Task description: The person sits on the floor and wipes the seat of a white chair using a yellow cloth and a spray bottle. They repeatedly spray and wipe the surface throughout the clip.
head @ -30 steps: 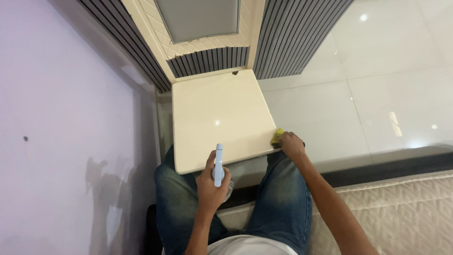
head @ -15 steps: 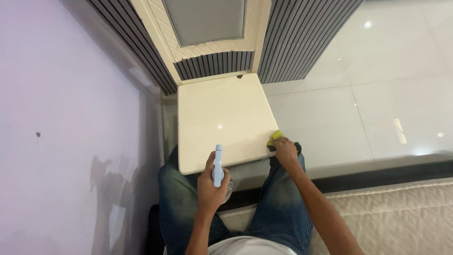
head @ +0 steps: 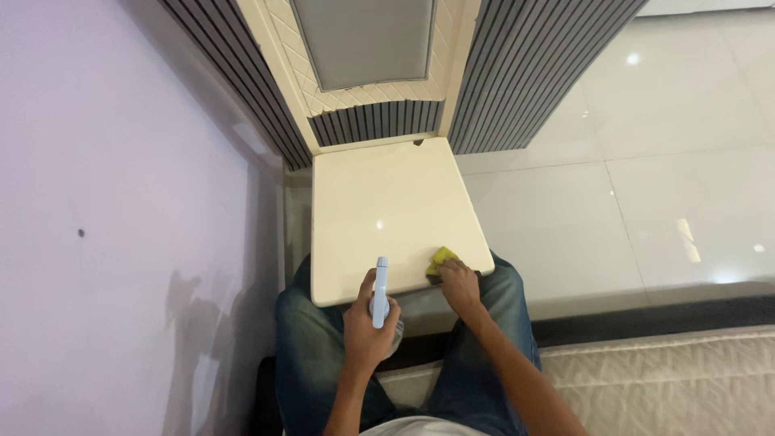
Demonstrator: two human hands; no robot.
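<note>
I look down at a cream table top (head: 379,202) in front of my knees. My left hand (head: 365,324) grips a pale blue spray bottle (head: 379,291), nozzle pointing out over the table's near edge. My right hand (head: 458,282) presses a yellow sponge (head: 440,258) onto the near right corner of the table top. Only the sponge's far end shows beyond my fingers. My legs in blue jeans (head: 307,355) are under the table's near edge.
A lilac wall (head: 121,226) runs along the left. Behind the table stands a cream quilted panel (head: 363,56) flanked by dark ribbed panels (head: 517,73). Glossy white floor tiles (head: 646,186) lie to the right. A quilted mattress edge (head: 662,379) is at bottom right.
My right hand has slid the sponge left along the table's near edge, from the corner inward. The left hand with the bottle has kept its place.
</note>
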